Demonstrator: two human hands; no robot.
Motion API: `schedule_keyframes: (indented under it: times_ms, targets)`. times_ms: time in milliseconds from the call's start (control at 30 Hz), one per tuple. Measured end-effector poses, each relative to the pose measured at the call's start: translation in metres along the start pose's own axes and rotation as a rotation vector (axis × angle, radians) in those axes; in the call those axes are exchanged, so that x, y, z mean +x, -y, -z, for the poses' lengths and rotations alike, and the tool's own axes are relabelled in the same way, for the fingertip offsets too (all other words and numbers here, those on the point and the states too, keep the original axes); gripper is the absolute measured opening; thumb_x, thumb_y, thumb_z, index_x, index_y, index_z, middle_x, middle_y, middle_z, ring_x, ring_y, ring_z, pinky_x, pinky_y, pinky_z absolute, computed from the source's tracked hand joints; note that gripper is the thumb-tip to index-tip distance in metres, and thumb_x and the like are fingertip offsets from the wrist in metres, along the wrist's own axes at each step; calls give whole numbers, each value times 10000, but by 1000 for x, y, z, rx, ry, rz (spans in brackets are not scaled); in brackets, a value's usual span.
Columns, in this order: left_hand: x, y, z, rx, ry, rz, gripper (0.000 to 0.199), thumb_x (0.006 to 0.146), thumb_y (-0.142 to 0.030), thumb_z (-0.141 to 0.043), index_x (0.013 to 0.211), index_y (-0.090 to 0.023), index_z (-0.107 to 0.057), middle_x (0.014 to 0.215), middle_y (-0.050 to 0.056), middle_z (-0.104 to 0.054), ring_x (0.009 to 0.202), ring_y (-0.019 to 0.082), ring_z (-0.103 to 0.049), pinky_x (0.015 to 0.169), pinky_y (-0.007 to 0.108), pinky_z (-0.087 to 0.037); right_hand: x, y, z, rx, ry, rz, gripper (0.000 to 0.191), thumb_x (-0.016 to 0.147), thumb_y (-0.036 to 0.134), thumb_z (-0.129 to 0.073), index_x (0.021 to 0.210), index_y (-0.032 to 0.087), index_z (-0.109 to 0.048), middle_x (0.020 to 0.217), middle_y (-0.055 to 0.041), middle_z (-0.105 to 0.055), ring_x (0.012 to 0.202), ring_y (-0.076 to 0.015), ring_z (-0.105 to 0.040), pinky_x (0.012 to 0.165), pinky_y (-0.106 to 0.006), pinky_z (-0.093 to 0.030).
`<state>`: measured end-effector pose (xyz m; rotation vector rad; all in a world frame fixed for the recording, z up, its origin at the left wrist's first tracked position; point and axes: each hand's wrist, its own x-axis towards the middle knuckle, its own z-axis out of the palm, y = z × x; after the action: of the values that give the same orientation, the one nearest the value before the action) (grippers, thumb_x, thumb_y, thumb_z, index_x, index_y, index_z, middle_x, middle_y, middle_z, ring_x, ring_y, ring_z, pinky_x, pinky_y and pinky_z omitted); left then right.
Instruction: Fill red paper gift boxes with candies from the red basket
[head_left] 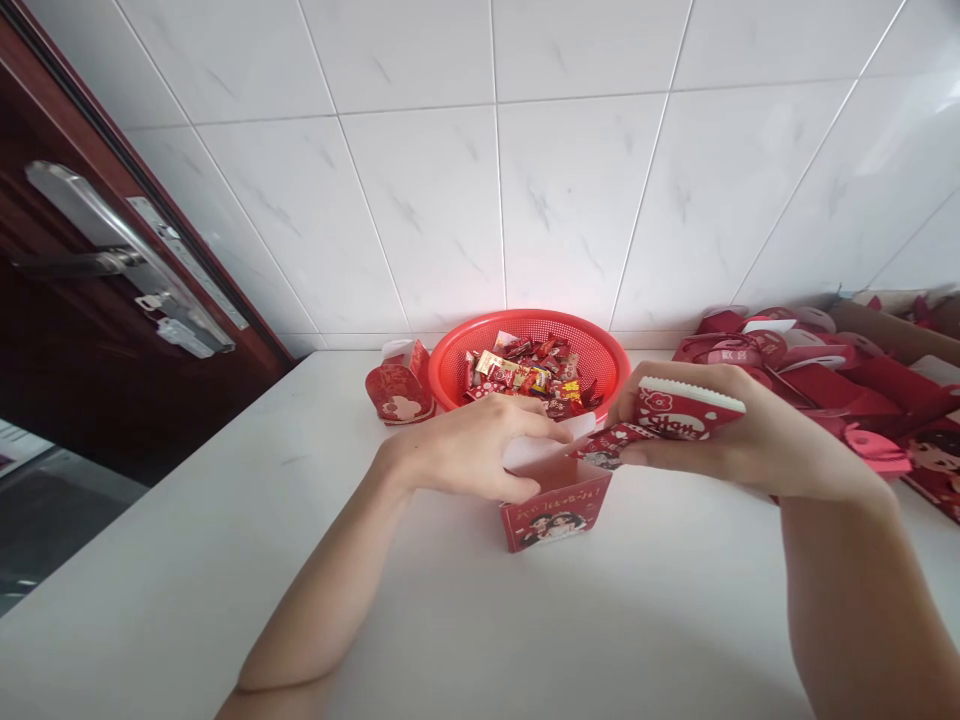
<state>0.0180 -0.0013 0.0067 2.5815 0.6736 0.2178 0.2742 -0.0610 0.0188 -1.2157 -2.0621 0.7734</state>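
A small red paper candy box (559, 515) with cartoon figures on its front stands open at the top on the white table. My left hand (480, 445) is closed on its left side, thumb and fingers at the rim. My right hand (720, 435) holds red-and-white candy packets (679, 410) over the box's right edge; the lower packet tilts toward the opening. Just behind the hands sits a red plastic basket (450, 340) with many wrapped candies (525, 372) in it. What lies deep inside the box is hidden.
Another red candy box (403, 385) stands left of the basket. Several red boxes (847, 385) are heaped at the right, by a cardboard carton (892, 335). A tiled wall (570, 200) bounds the white table (300, 480) behind; a dark door (75, 300) is at the left.
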Motion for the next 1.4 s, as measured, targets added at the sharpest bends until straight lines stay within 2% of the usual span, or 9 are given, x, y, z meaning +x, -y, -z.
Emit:
schedule_keyframes:
  times_ms: [100, 233, 400, 500, 667, 900, 1033, 1200, 1400]
  targets:
    - [2, 4, 0, -41, 38, -21, 595, 719, -173, -709, 1300, -291, -656, 1037, 16, -653, 863, 176, -658, 726, 251, -490, 5, 4, -6, 88, 7, -13, 327, 759, 512, -795, 890, 230, -694, 865, -34, -719, 807, -238, -665, 706, -348, -551]
    - [5, 8, -1, -113, 35, -48, 647, 682, -191, -743, 1313, -288, -634, 1202, 33, -646, 1040, 219, -646, 869, 298, -503, 12, 7, -16, 0, 69, 43, 231, 793, 411, -768, 869, 204, -696, 755, -7, -682, 658, -163, -594, 575, -271, -468]
    - [5, 6, 0, -121, 66, -17, 490, 684, -219, -750, 1169, -250, -689, 1137, 34, -632, 975, 213, -642, 779, 274, -500, 16, 3, -28, -42, 181, 85, 257, 814, 297, -745, 1051, 205, -705, 642, 44, -605, 541, -107, -460, 480, -230, -362]
    - [5, 5, 0, -113, 74, -7, 440, 688, -227, -750, 1125, -239, -700, 1099, 34, -621, 949, 208, -638, 748, 265, -489, 17, 1, -29, 40, 199, 56, 287, 797, 334, -783, 1042, 204, -710, 704, 26, -657, 599, -127, -529, 533, -240, -422]
    - [6, 9, -2, -158, 58, -58, 519, 700, -212, -747, 1210, -281, -675, 1196, 31, -626, 1066, 227, -621, 888, 317, -491, 16, 3, -24, 185, 145, 83, 261, 778, 400, -819, 792, 193, -661, 685, 29, -623, 611, -120, -534, 535, -230, -422]
    - [7, 8, -1, -80, 22, -4, 485, 726, -141, -666, 1199, -249, -677, 1120, 38, -645, 974, 207, -636, 772, 282, -490, 22, 6, -29, 264, -108, 154, 360, 876, 510, -708, 737, 196, -600, 625, 24, -550, 563, -118, -505, 492, -237, -417]
    - [7, 6, -3, -26, -34, -6, 470, 719, -100, -632, 1153, -274, -683, 1143, 29, -637, 1086, 227, -604, 809, 281, -481, 27, 3, -33, 298, -225, 161, 282, 901, 401, -700, 753, 187, -592, 648, 28, -556, 593, -109, -508, 524, -225, -427]
    - [7, 4, -5, -75, 3, 51, 417, 721, -178, -682, 1128, -267, -657, 1167, 24, -605, 984, 210, -623, 719, 275, -482, 27, -1, -37, 238, -140, 248, 147, 950, 248, -608, 823, 179, -635, 671, 26, -594, 585, -104, -529, 532, -222, -435]
    - [9, 10, -5, -88, 31, 69, 342, 685, -202, -721, 1009, -242, -621, 1039, 16, -577, 896, 201, -599, 697, 290, -467, 25, -4, -41, -107, -83, 519, 103, 979, 187, -557, 979, 182, -660, 944, -69, -696, 822, -163, -634, 699, -266, -497]
